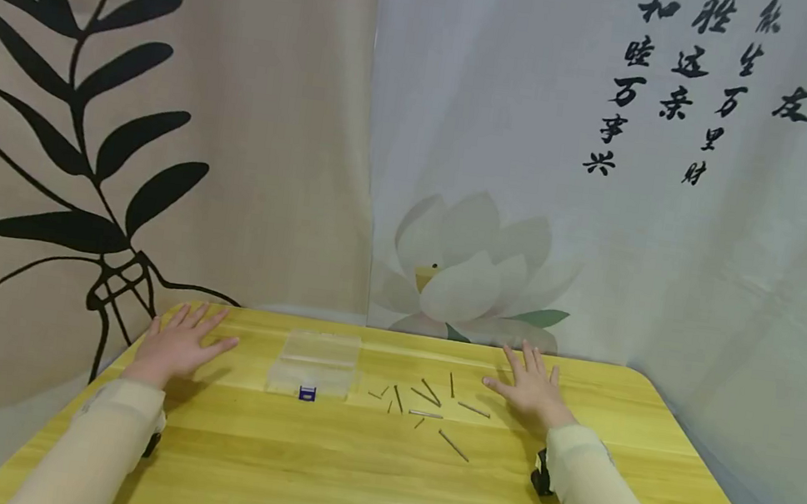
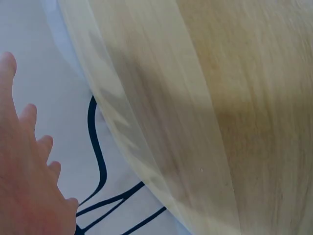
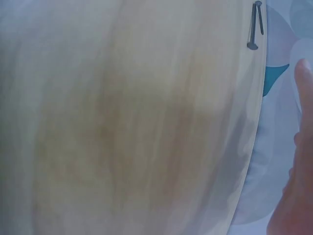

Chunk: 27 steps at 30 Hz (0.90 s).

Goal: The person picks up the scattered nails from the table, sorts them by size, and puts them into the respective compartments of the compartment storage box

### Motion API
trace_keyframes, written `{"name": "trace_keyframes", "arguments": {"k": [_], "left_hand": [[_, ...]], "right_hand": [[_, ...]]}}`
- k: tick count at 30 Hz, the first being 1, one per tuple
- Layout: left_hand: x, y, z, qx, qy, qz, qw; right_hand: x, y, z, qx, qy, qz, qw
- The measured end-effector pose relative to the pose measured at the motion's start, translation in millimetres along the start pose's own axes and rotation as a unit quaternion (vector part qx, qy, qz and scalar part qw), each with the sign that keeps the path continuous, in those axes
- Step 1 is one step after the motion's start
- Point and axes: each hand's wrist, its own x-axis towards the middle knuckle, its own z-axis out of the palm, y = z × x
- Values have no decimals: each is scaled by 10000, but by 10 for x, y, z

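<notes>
My left hand (image 1: 174, 348) is held with its fingers spread over the far left part of the table, holding nothing. On the right side my right hand (image 1: 532, 390) is also spread and holds nothing. Between them lies a clear plastic box (image 1: 318, 359) with a blue latch (image 1: 307, 393) on its near side. Several loose nails (image 1: 454, 446), some long and some short, are scattered to the right of the box, nearest to my right hand. In the right wrist view two nails (image 3: 253, 27) show near the table's edge. The left wrist view shows the left hand (image 2: 29, 181) beside the table's edge.
The yellow wooden table (image 1: 315, 477) ends at a hanging cloth (image 1: 288, 145) with printed leaves, a lotus and black characters. Its right edge slopes down toward the lower right corner. A dark wrist device (image 1: 542, 474) sits at the right cuff.
</notes>
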Motion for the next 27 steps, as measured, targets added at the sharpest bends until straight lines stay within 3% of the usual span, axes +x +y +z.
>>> {"name": "trace_keyframes", "arguments": {"k": [11,27], "left_hand": [[-42,-33,65,80,69,58,9999],[-211,137,26,146,7,337,9993]], "right_hand": [[-19,-45,54,-122,-4,-184,9998],[-221,-80,72,47,-56,-342,9994]]}}
